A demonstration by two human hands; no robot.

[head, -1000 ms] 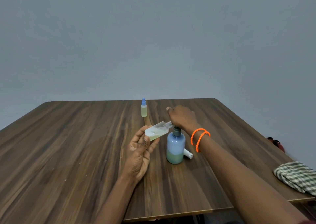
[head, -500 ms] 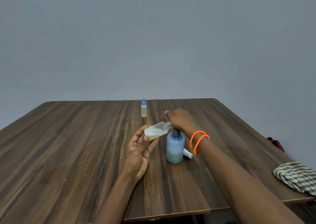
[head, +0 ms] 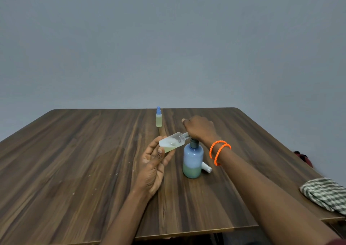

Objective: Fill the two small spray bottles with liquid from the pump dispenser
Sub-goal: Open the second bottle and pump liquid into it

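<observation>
Capped spray bottle (head: 158,119) stands at far centre of surface (head: 74,160), holding yellowish liquid: likely done. Left hand (head: 152,167) fingers pinch open bottle (head: 173,141), tilted, neck at pump dispenser (head: 192,159) spout, partly filled. Right hand (head: 199,128) presses pump head; finger posture unclear. Left to do: finish filling, then cap.

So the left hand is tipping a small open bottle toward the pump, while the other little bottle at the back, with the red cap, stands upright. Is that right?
Nearly. The head view shows the back spray bottle with a blue cap, not red. The rest holds: the left hand tips the small open bottle toward the pump dispenser, and the back one stands upright.
</observation>
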